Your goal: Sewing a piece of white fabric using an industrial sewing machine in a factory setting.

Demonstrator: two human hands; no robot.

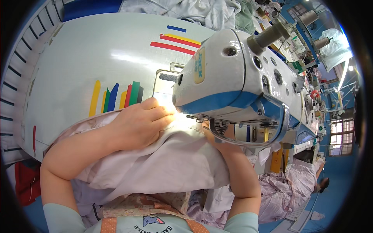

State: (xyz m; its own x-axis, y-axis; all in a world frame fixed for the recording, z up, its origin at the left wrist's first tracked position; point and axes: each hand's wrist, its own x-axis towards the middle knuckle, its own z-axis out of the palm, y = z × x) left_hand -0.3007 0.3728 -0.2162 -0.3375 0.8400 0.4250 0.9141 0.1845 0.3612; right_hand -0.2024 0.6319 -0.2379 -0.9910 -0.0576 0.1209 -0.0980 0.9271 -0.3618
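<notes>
A pale pink cloth (155,167) spreads over my lap and up onto the sewing table, its upper edge lying by the needle area of a white and blue sewing machine (221,77). My left hand (143,123) is closed, its curled fingers pinching the cloth just left of the needle area. Bright lamp light washes out the spot at those fingertips. On the other side, my right hand (219,134) rests at the cloth under the machine head. The machine and its wire guard hide most of its fingers, so their grip does not show.
Coloured tape strips (116,97) stick to the pale table (70,73), with more near the machine. Grey-white fabric (182,13) lies along the far edge. A slatted rack (15,81) borders the left. At right are more machines, thread cones (309,18) and a heap of pink cloth (287,190).
</notes>
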